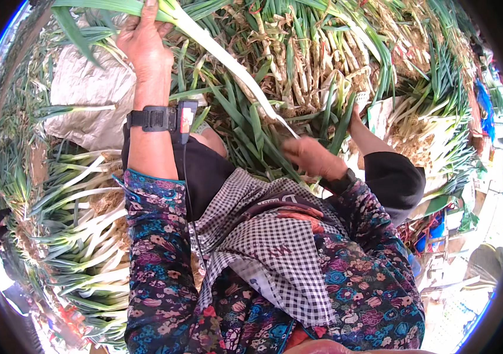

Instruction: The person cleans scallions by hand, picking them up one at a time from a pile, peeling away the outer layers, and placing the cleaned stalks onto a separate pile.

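My left hand, raised at the upper left, is closed around a long green onion near its green leaves. Its white shaft slants down to the right, toward my right hand. A thin white strip trails from the lower end of the shaft to my right fingers, which are pinched on it. Loose green leaves lie between my legs, below the stalk. A dark band with a small device circles my left wrist, and a cable runs down from it.
Unpeeled onions with dry roots are heaped ahead of me. Cleaned white-stemmed onions lie in rows at my left, and more rooted onions lie at the right. A pale sack is by my left arm. Blue plastic shows far right.
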### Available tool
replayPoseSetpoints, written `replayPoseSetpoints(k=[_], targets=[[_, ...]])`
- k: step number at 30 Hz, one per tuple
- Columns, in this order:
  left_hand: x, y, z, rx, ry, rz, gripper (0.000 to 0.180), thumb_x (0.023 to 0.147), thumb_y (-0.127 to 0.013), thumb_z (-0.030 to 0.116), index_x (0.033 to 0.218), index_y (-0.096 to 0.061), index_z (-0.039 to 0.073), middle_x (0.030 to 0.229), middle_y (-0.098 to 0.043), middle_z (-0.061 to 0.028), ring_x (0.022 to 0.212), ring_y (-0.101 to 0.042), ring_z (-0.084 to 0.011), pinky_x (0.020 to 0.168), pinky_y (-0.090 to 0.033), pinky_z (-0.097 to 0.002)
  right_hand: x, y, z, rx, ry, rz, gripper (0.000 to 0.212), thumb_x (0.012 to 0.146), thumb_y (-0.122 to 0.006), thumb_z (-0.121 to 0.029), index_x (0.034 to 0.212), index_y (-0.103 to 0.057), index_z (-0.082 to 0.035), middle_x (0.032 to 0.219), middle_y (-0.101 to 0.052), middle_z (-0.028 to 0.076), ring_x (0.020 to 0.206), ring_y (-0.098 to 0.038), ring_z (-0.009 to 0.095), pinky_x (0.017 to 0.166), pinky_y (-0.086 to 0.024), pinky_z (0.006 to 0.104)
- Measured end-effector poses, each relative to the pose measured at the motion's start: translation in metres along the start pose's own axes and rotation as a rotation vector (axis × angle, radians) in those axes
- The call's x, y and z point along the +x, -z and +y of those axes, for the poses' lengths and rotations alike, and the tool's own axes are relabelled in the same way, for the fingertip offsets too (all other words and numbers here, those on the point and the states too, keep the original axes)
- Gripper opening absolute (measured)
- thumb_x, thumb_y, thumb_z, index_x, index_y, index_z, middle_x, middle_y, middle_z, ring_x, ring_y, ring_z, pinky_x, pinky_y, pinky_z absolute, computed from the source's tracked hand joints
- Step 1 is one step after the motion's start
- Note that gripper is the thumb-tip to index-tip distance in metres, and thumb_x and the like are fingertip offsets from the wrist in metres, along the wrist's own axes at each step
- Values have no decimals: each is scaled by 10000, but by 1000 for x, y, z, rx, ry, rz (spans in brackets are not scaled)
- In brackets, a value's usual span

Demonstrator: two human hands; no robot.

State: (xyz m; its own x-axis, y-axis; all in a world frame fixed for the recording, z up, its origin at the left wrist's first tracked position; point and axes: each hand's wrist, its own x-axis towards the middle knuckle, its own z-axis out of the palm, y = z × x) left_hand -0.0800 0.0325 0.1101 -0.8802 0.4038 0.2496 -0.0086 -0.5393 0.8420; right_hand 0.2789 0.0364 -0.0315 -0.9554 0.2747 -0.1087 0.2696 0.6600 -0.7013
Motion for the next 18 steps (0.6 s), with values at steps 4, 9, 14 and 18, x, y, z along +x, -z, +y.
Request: replayPoseSetpoints(k=[4, 9, 14, 18], targets=[[-12, -6, 0, -115, 92, -159, 234, 868, -673, 93, 1071, -600, 1, 999, -677, -131, 867, -692, -321, 716, -580, -352, 67, 65, -80, 366, -103, 627, 142, 873, -605, -63, 984, -616, 24, 722, -593, 142, 595, -615, 262, 558, -476, 354], [-33, -18, -8, -182, 148, -223, 242, 871, -668, 88, 1073, -594, -23, 984, -676, -143, 852, -692, -311, 737, -586, -378, 124, 88, -81, 267, 0, 791, 180, 883, -610, -89, 1017, -619, 30, 676, -614, 146, 542, -633, 202, 530, -491, 313], [-46, -23, -13, -243, 155, -288, 189, 872, -670, 90, 1017, -617, -19, 954, -686, -137, 845, -696, -281, 728, -588, -353, 130, 92, -89, 571, -110, 686, 168, 896, -599, -111, 975, -633, 34, 629, -638, 111, 529, -642, 128, 506, -507, 260], [-54, -23, -13, -197, 194, -321, 171, 876, -673, 113, 976, -631, -19, 931, -691, -134, 827, -698, -283, 729, -588, -355, 127, 89, -83, 511, -153, 701, 161, 908, -581, -100, 968, -634, 40, 643, -643, 84, 509, -625, 107, 500, -520, 246]])
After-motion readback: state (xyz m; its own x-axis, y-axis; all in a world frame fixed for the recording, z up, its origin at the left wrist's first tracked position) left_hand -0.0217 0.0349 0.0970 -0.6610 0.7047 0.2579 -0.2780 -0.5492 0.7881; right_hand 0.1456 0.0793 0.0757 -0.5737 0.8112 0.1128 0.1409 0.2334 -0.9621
